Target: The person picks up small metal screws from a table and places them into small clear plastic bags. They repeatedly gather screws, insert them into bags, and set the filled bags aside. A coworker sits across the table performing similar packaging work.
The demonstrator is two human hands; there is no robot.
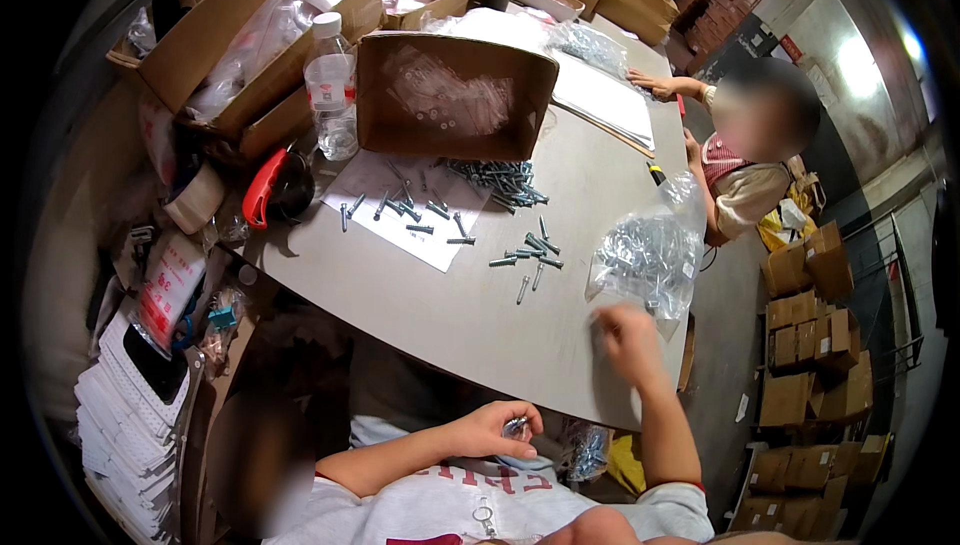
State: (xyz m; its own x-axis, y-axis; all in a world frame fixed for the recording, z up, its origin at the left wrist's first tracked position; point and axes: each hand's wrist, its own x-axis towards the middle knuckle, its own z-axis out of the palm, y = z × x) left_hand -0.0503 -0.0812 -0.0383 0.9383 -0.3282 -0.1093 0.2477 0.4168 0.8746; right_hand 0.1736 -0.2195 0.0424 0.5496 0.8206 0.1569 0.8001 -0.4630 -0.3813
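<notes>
Two hands, left hand (492,429) closed on small screws (516,427), axis unclear, right hand (627,337) blurred, grip untellable, beside bag of screws (648,255).

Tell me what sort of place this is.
Probably a warehouse or packing workshop: grey metal screws lie loose on the beige worktable, a clear plastic bag of screws sits by the right hand, and brown cardboard cartons are stacked on the floor.

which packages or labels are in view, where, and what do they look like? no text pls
Clear plastic bag of screws: table's right edge, just beyond the right hand, crinkled.
Open brown cardboard box: table centre back, lying on its side.
Clear water bottle: left of the box, white cap, pale label.
Red-and-white printed packet: far left, below the table.
Left hand: holds small metal parts.
</notes>
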